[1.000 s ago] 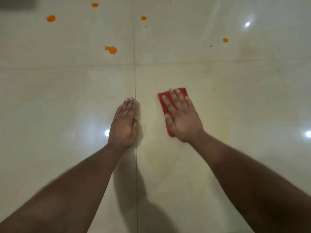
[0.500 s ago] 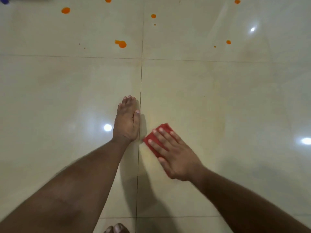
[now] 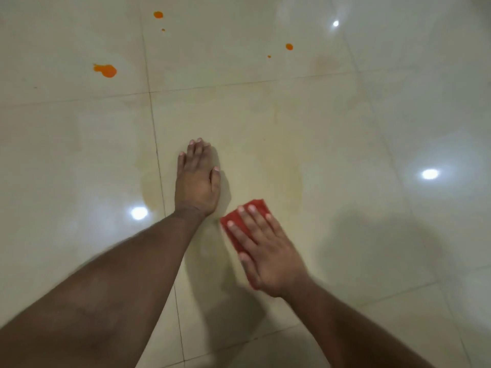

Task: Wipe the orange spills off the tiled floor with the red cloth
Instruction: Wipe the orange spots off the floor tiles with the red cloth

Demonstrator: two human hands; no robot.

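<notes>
Right hand (image 3: 268,251) flat, fingers straight, pressing the cloth (image 3: 240,221) on the floor (image 3: 345,155). Left hand (image 3: 196,179) flat on the tile, holding nothing, just beside the cloth. Remaining spills lie ahead: big blot (image 3: 106,70) forward-left, small drop (image 3: 289,46) forward, nearer the right hand's line.

glossy smooth tiled floor (image 3: 345,155); matt soft red cloth (image 3: 233,221).
</notes>
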